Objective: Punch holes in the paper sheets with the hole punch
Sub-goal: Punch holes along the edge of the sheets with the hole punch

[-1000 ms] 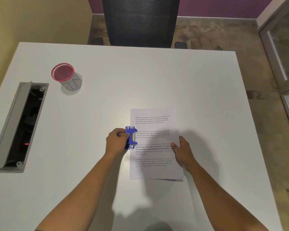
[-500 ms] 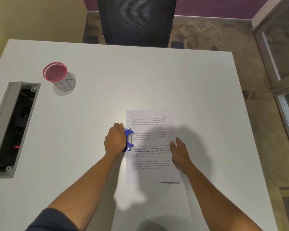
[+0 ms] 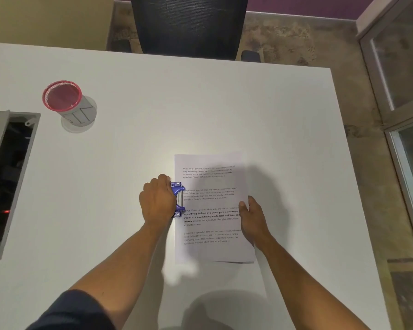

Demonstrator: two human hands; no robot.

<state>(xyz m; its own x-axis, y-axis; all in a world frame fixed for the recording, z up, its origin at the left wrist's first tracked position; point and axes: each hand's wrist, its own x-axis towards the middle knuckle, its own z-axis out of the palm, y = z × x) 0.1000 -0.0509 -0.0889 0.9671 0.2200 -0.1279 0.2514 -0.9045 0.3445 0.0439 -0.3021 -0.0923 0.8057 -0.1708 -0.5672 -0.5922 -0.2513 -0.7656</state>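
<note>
The left hand point(image 3: 158, 198) was clenched over the blue hole punch point(image 3: 178, 199), covering most of it. The punch sat on the left edge of the paper sheets point(image 3: 212, 208), its long axis running from 12 to 6 o'clock along that edge. The sheets lay at 3 o'clock from this grip, printed with text, flat on the white bench point(image 3: 200, 110). The right hand point(image 3: 253, 217) rested open and flat on their right edge, grasping nothing. The left hand was nearer to the punch, so the press seemed to belong to it.
</note>
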